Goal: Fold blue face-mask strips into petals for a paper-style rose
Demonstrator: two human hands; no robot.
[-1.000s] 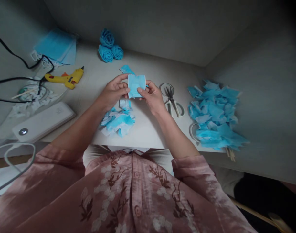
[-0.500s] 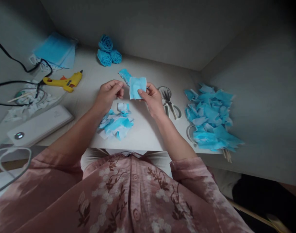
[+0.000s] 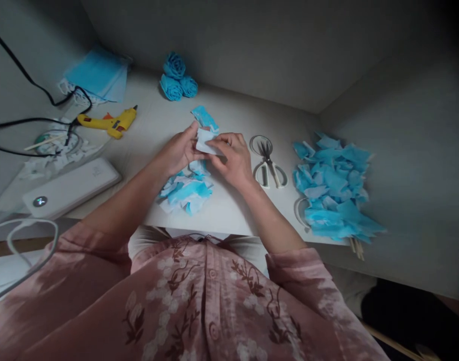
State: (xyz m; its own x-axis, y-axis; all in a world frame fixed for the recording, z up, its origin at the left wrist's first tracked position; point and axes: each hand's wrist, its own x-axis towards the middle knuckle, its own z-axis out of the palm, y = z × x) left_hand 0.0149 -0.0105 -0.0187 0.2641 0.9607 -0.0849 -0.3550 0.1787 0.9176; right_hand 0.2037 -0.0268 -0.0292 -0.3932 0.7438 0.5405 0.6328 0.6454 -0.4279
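Note:
Both hands meet over the middle of the white table. My left hand and my right hand pinch a small pale blue fabric piece between their fingertips, with its white side up. Just below them lies a small heap of blue and white fabric scraps. Another blue strip lies on the table just beyond the hands.
White-handled scissors lie right of my right hand. A large pile of blue fabric pieces fills the right end. Three blue fabric roses sit at the back. A yellow glue gun, black cables and a white device are on the left.
The fabric piece was held upright, for a moment by my right hand alone. Now both hands have closed together on it and lowered it, turned flatter.

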